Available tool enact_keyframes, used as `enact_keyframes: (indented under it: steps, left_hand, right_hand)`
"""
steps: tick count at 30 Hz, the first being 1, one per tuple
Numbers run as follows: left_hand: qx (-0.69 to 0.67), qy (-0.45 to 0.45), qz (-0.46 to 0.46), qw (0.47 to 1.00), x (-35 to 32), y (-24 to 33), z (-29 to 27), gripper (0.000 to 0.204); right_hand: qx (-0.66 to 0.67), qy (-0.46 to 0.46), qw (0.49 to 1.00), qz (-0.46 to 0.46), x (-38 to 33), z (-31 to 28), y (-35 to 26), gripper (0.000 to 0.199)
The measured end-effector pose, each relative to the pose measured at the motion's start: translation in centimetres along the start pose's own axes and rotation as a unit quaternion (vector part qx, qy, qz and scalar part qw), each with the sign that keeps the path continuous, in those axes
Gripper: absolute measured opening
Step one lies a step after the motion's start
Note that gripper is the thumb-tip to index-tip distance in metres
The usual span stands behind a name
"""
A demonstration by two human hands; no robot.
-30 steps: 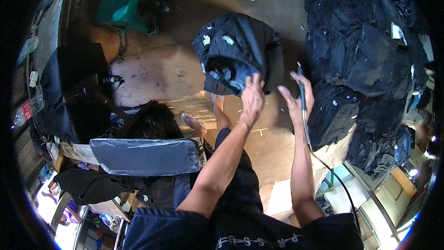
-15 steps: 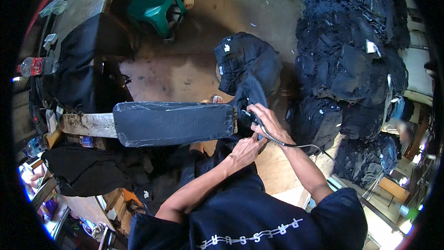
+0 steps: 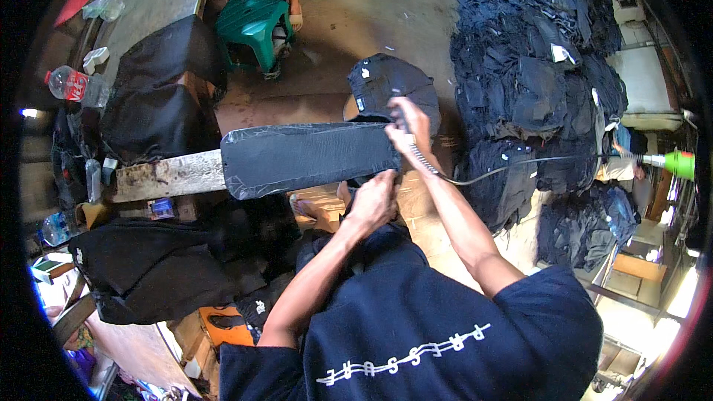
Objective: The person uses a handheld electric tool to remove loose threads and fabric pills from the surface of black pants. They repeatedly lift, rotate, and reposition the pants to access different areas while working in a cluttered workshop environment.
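A long padded board (image 3: 308, 160) with a dark, creased cover lies across the space in front of me. Just beyond its right end hangs a bunched black garment (image 3: 401, 78) with small white labels. My right hand (image 3: 411, 130) is closed round a slim dark corded tool, over the garment and the board's end; its working tip is hard to make out. A dark cord (image 3: 490, 174) with a coiled sleeve runs from it to the right. My left hand (image 3: 375, 199) is closed at the board's near right corner, pinching black cloth; its fingertips are partly hidden.
Black garments lie in a large heap (image 3: 527, 82) at the right. A green plastic stool (image 3: 254, 26) stands at the far left, beside another person's leg (image 3: 293, 4). On the left are a bottle with a red label (image 3: 74, 87) and draped black cloth (image 3: 156, 275).
My right hand has moved up and away from my left hand with the tool. The left hand has shifted to the board's near corner. The view has swung, showing the cord's green-ended connection at right.
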State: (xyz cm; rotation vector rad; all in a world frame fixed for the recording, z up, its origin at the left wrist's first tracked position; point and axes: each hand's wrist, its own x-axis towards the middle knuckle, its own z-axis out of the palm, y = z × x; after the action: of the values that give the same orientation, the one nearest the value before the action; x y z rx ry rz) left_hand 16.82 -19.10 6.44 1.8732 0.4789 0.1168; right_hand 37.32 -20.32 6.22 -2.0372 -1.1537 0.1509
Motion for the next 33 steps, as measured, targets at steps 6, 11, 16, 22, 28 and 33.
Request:
enact_keyframes:
  steps: [6,11,16,22,28,33]
  left_hand:
    - [0.009,0.197,-0.115,0.974,-14.2,-3.8,-12.9,0.029]
    - [0.066,0.403,-0.242,0.88,-22.0,-8.2,-20.6,0.037]
    - [0.291,0.462,0.004,0.838,-17.3,-10.2,-17.4,0.066]
    - [0.425,0.271,-0.141,0.852,-8.0,-10.7,-14.2,0.069]
    - [0.385,0.364,-0.169,0.831,-7.3,-11.3,-17.7,0.062]
    - [0.281,0.428,-0.211,0.833,-6.3,-11.2,-18.4,0.044]
  right_hand:
    - [0.089,0.006,0.987,-0.135,0.1,10.2,-12.9,0.049]
    - [0.268,-0.062,0.945,-0.175,-1.5,19.7,-23.9,0.034]
    - [0.243,-0.029,0.943,-0.226,-2.2,13.8,-15.6,0.04]
    - [0.047,-0.092,0.978,-0.179,-2.3,7.3,-2.7,0.065]
    - [0.138,-0.108,0.958,-0.227,0.0,11.6,-2.6,0.051]
    - [0.155,-0.073,0.982,-0.082,0.7,10.9,-2.7,0.03]
